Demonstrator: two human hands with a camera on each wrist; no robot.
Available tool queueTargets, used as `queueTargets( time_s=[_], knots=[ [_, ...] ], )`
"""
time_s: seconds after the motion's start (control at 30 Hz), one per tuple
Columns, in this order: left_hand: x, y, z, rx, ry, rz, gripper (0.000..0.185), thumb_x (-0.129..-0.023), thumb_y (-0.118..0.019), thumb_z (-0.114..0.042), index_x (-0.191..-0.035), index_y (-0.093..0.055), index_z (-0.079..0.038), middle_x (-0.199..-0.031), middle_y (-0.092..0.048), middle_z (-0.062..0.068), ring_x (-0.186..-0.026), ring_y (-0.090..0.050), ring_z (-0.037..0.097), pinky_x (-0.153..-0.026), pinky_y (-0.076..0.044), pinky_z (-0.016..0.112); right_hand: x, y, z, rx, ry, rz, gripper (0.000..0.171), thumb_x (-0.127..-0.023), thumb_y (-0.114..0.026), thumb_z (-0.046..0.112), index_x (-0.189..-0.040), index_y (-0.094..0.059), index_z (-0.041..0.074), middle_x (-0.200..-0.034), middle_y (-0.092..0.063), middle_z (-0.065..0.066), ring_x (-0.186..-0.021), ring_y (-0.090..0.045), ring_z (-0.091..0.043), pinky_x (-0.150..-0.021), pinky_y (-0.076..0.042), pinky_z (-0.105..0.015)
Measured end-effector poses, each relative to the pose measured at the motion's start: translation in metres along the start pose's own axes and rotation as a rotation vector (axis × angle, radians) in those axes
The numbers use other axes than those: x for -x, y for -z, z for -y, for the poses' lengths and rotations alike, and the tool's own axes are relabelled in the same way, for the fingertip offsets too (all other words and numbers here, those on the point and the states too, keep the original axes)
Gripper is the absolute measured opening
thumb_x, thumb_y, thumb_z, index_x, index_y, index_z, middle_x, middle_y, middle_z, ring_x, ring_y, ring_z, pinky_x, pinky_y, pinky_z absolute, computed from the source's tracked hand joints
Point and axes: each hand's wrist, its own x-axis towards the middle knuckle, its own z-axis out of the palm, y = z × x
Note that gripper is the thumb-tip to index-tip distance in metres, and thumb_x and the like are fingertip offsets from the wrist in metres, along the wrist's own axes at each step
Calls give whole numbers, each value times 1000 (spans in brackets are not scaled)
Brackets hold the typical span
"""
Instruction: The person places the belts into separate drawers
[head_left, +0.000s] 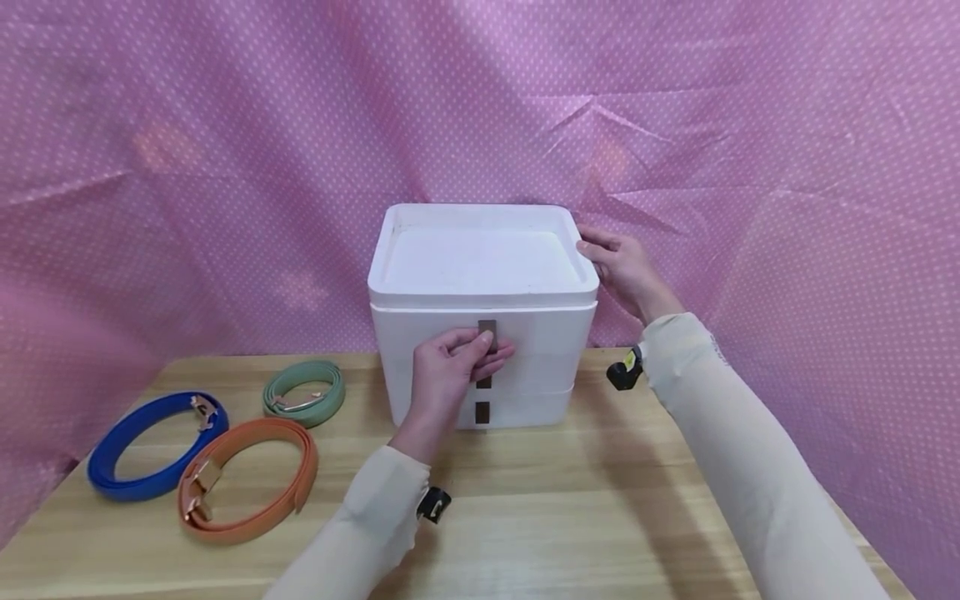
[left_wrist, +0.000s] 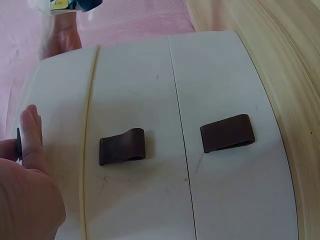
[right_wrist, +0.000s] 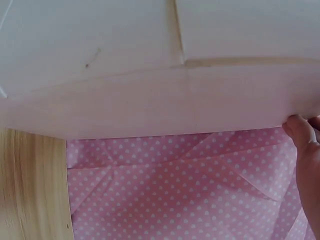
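A white box of stacked drawers (head_left: 480, 275) stands at the middle of a wooden table (head_left: 570, 517). Each drawer front carries a dark brown pull tab. My left hand (head_left: 450, 367) pinches the top tab (head_left: 487, 332) between thumb and fingers. In the left wrist view the two lower tabs show, the middle tab (left_wrist: 122, 146) and the bottom tab (left_wrist: 227, 133), with my fingers (left_wrist: 30, 135) at the left edge. My right hand (head_left: 622, 267) rests with straight fingers against the box's upper right rim; its fingertips (right_wrist: 300, 132) touch the white edge in the right wrist view.
Three coiled belts lie on the table to the left: a blue belt (head_left: 153, 446), an orange belt (head_left: 247, 479) and a green belt (head_left: 303, 392). A pink dotted cloth (head_left: 225, 167) hangs behind and at both sides.
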Motion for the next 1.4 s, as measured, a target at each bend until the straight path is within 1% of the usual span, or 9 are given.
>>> queueTargets(
  time_s=[0.17,0.27,0.43,0.7,0.9,1.0,1.1,1.27,1.4],
  knots=[
    [3,3,3,-39,-20,24,19,-95,-64,-2,-109,-61,10,-97,-71,23,-90,-72,29,-80,-60,35,1,2,-3,63,1,31,50,-100,-57,7,-145,-39,-5,-148,-41,-21,-121,-55,-26,-94,-52,-24],
    [4,5,5,-40,-44,42,16,-95,-63,-1,-106,-60,10,-97,-71,23,-90,-72,29,-80,-60,36,0,3,-4,86,16,51,50,-101,-56,8,-145,-39,-5,-149,-41,-21,-126,-51,-29,-96,-51,-24],
    [6,5,7,-27,-77,59,13,-94,-64,1,-103,-61,11,-96,-71,24,-88,-72,30,-79,-60,38,0,5,-4,90,18,66,51,-101,-56,9,-146,-38,-5,-149,-40,-21,-128,-50,-28,-96,-50,-24],
    [4,6,5,-45,-160,104,14,-94,-64,2,-103,-62,12,-94,-71,25,-85,-72,33,-77,-61,41,-4,6,5,84,44,108,51,-101,-54,6,-146,-35,-7,-151,-37,-22,-132,-45,-30,-98,-49,-24],
    [10,6,8,-135,-203,94,13,-94,-65,1,-99,-62,12,-93,-71,23,-83,-72,30,-75,-61,39,-3,6,0,80,41,126,51,-102,-53,7,-148,-34,-6,-153,-35,-20,-136,-41,-29,-101,-47,-24],
    [14,6,10,-149,-210,100,13,-94,-65,1,-99,-61,12,-93,-72,22,-84,-72,30,-75,-61,39,-1,8,-3,77,38,139,50,-103,-50,6,-148,-32,-7,-154,-34,-20,-137,-39,-28,-102,-46,-25],
    [16,5,12,-125,-223,111,13,-94,-64,2,-99,-60,13,-93,-71,23,-85,-72,31,-76,-61,40,-1,8,-3,68,44,145,51,-103,-50,5,-148,-31,-8,-154,-32,-21,-138,-37,-29,-103,-45,-25],
    [18,5,11,-119,-257,115,12,-94,-63,2,-99,-60,13,-92,-72,22,-84,-72,32,-76,-61,41,-3,7,0,46,64,146,51,-102,-51,5,-147,-32,-9,-153,-33,-23,-136,-40,-31,-101,-47,-25],
    [20,6,12,-141,-250,112,10,-94,-63,2,-98,-61,11,-91,-72,21,-83,-72,31,-75,-61,40,-3,7,-1,57,42,139,51,-102,-52,6,-147,-33,-7,-153,-34,-22,-135,-41,-30,-100,-48,-25]
  ],
)
